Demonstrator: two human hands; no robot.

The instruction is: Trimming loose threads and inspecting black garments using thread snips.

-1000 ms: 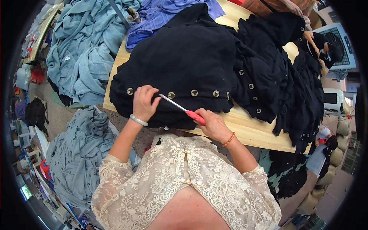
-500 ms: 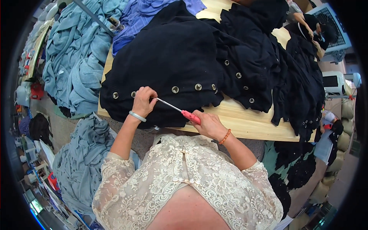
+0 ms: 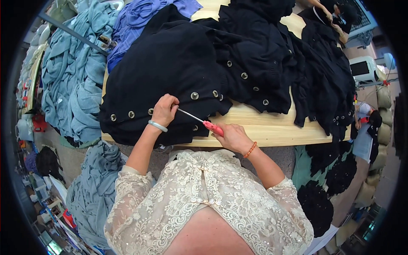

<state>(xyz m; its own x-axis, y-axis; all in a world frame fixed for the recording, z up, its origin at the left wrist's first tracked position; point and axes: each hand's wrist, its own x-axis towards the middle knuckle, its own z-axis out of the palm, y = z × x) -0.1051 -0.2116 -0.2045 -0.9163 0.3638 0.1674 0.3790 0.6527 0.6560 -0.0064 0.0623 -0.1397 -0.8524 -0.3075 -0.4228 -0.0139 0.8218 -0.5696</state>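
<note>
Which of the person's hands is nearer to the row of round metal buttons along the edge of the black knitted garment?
Left. The left hand presses on the black knitted garment right among the round metal buttons; the right hand rests farther off on the wooden table, holding a red-handled tool.

The tool's (image 3: 199, 120) thin tip vanishes under the left hand (image 3: 165, 109) — can't make out its shape — and the right hand (image 3: 233, 137) swallows the red handle's end.

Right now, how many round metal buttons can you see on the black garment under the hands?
6: three left of the left hand at; three right at. Folds may hide more.
</note>
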